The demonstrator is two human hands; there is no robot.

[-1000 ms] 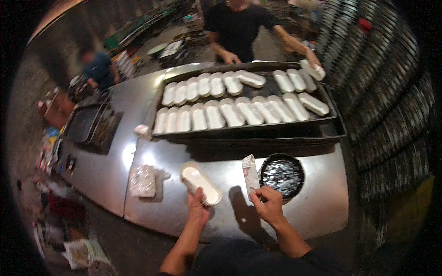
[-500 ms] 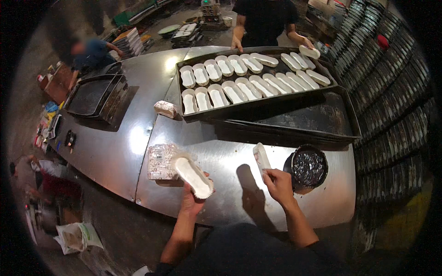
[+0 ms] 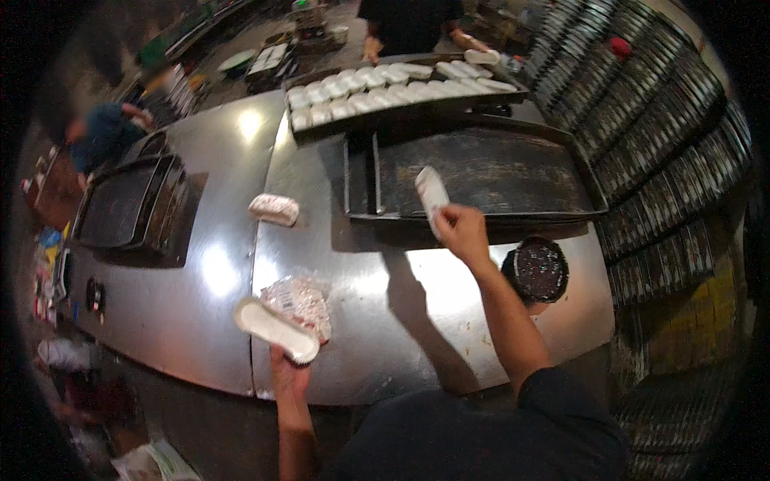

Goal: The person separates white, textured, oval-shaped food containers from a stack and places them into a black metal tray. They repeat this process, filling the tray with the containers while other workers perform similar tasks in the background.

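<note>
Hands work at the lower centre: left hand (image 3: 289, 377) grips a white sole (image 3: 277, 330) on the table (image 3: 200, 321). Higher, right hand (image 3: 461, 232) holds another pale sole (image 3: 431, 192), its long axis upright, over the empty dark tray (image 3: 497, 172).

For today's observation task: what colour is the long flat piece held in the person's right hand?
White, a pale elongated piece held in the right hand over the dark tray; the head view shows it best.
</note>
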